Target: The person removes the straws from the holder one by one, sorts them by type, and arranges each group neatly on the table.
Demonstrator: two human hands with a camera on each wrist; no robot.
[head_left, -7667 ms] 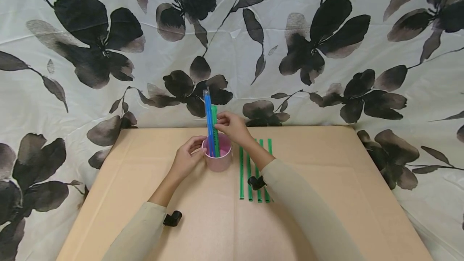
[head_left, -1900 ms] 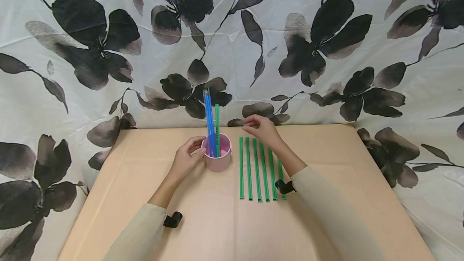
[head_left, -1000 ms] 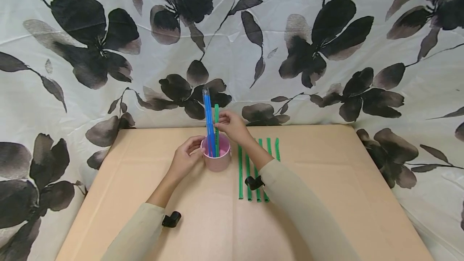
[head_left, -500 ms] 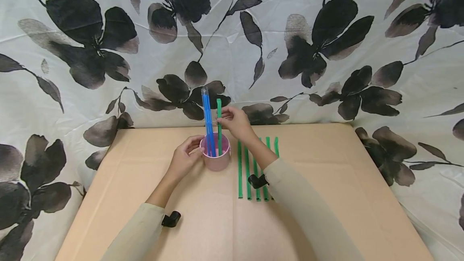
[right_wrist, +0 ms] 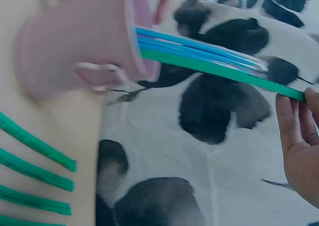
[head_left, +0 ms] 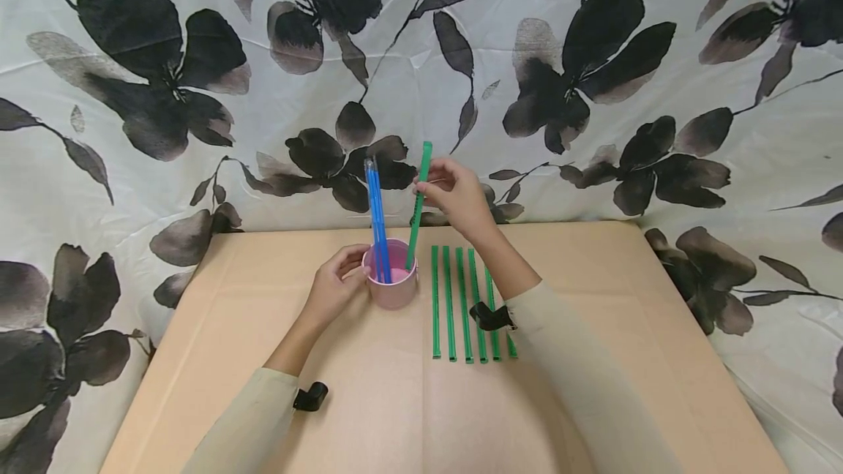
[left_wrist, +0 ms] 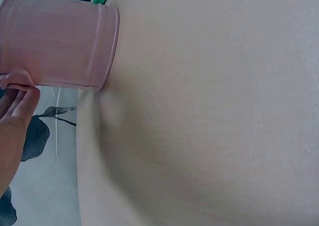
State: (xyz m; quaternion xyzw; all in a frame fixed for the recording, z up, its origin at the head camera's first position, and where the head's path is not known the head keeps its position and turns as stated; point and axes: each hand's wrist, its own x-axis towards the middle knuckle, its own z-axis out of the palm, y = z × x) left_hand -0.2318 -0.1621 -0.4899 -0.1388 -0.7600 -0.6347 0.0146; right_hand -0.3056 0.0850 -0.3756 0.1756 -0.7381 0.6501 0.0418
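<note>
My right hand [head_left: 461,196] pinches a long, flat green strip [head_left: 416,218] near its top. The strip leans to the right, its lower end inside a small pink pail [head_left: 393,297]. On the pail's left side my left hand [head_left: 334,280] holds it at the rim and handle lug, fingertips against the lug in the left wrist view. Several slim blue sticks [head_left: 378,222] with clear tips stand upright in the pail. In the right wrist view the held green strip [right_wrist: 219,75] runs beside the blue sticks [right_wrist: 199,47] from the pail mouth to my fingertips.
Several more green strips [head_left: 450,306] lie side by side on the tan table [head_left: 369,401], right of the pail and partly under my right forearm. A white cloth [head_left: 421,86] with dark flowers hangs behind the table's far edge. Each wrist wears a small black camera [head_left: 312,396].
My right hand now pulls the green strip up and right, raising it from among the blue sticks; earlier it stood lower in the pail. The left hand stays on the pail.
</note>
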